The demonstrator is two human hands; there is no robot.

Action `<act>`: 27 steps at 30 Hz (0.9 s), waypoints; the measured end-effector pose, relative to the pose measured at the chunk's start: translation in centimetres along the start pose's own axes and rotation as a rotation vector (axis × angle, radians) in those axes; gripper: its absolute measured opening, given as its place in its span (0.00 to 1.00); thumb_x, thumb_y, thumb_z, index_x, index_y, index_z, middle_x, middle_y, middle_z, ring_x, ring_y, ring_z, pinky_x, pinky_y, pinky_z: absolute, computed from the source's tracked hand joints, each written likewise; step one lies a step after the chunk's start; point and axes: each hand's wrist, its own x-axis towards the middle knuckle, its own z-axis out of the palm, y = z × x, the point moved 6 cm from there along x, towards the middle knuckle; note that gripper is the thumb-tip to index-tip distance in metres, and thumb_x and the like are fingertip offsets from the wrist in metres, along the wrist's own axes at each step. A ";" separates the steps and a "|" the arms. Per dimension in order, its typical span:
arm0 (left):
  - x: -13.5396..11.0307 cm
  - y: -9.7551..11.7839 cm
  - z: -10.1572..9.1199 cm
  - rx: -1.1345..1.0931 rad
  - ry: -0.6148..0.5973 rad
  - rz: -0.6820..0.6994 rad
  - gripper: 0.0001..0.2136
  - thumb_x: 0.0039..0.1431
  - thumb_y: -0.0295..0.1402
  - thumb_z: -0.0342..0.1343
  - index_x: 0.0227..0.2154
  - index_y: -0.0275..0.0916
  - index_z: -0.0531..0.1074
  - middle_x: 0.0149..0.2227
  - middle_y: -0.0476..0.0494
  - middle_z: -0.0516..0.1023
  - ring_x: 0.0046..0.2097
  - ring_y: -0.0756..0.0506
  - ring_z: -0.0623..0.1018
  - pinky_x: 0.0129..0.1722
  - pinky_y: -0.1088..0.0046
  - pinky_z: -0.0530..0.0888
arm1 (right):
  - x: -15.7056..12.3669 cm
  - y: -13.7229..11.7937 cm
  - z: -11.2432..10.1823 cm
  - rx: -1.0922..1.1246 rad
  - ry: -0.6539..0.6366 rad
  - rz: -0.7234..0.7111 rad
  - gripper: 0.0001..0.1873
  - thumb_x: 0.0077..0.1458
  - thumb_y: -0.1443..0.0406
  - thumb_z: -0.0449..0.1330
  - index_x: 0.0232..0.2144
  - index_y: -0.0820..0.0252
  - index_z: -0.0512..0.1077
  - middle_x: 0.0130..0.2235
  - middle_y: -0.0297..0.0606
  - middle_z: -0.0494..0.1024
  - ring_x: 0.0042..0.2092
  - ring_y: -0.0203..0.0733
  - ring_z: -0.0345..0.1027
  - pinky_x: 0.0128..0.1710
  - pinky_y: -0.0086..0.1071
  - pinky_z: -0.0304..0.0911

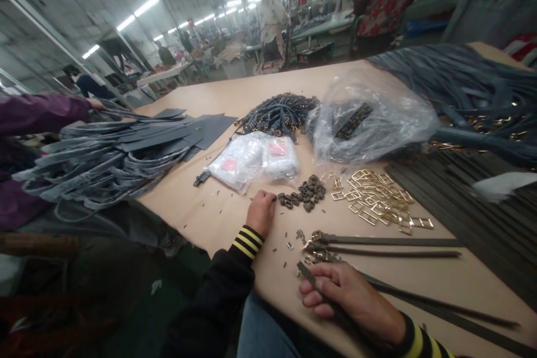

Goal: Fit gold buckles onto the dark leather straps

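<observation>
Several buckled straps [377, 241] laid by, many gold buckles [377, 197] and bare straps [461, 201] untouched; right hand [348, 296] gripping a dark strap [306, 275] at the table [218, 213] edge, left hand [260, 211] curled shut beside dark loops [309, 192].

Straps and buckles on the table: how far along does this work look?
Early, it seems. Done: a few straps with buckles lie side by side. In hand: the right hand grips another strap while the left hand touches the pile of dark loops. Left: a heap of loose gold buckles and a big stack of bare straps.
</observation>
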 end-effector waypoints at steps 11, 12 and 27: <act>-5.2 -0.9 -0.2 -0.524 -0.058 -0.265 0.08 0.52 0.32 0.46 0.32 0.32 0.62 0.30 0.40 0.71 0.33 0.47 0.74 0.35 0.67 0.71 | 0.4 0.2 -0.2 -0.239 -0.017 -0.065 0.29 0.38 0.46 0.56 0.31 0.66 0.61 0.27 0.36 0.68 0.21 0.27 0.60 0.19 0.22 0.55; -6.3 -0.5 0.1 -0.642 -0.091 -0.311 0.09 0.52 0.34 0.47 0.33 0.32 0.61 0.31 0.39 0.72 0.33 0.48 0.75 0.34 0.70 0.72 | 0.3 0.2 -0.2 -0.314 -0.006 -0.087 0.27 0.40 0.45 0.53 0.29 0.65 0.60 0.24 0.34 0.67 0.18 0.26 0.55 0.16 0.22 0.51; -13.6 3.7 2.5 -1.174 -0.263 -0.446 0.19 0.42 0.44 0.58 0.29 0.31 0.65 0.23 0.43 0.74 0.26 0.51 0.73 0.26 0.80 0.68 | -2.6 -1.7 1.3 -0.938 0.202 -0.411 0.15 0.52 0.57 0.43 0.24 0.61 0.61 0.23 0.36 0.68 0.29 0.38 0.61 0.32 0.32 0.54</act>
